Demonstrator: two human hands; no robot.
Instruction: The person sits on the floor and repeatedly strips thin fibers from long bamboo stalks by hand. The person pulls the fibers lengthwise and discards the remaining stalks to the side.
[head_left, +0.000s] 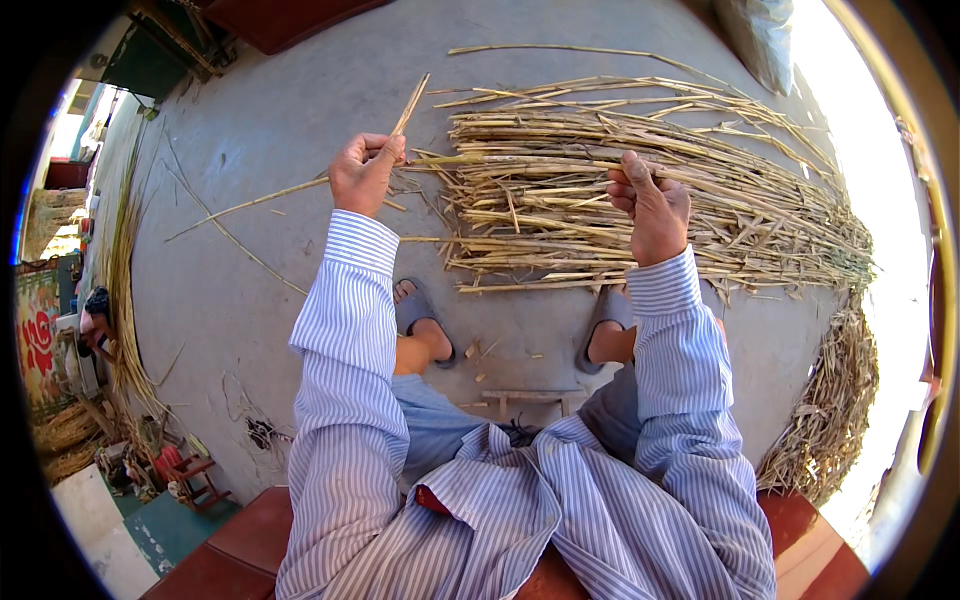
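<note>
L hand clenched round a stalk bit, which sticks out past the thumb, tip to far R. R hand is over the pile, fingers curled in, thumb pressed on them; can't tell if it grips a stalk. Both arms in striped sleeves.

Pile = dry yellow stalks lying L–R on grey floor, mostly in front of & below R hand; browner & leafier twd R end. Few loose stalks along its far side, bowed. Long stalk L of L hand, slanting up to it; can't tell if it goes under or in. Thinner one crosses it.

Grey sandals on feet at pile's near side, scraps btwn them; wood bar just nearer.

Brown leaf heap near R, by pile's R end. Far R: pale sack. L side: long straw bundle; near L: dark tangle, small red stool. Red seat at near edge.
</note>
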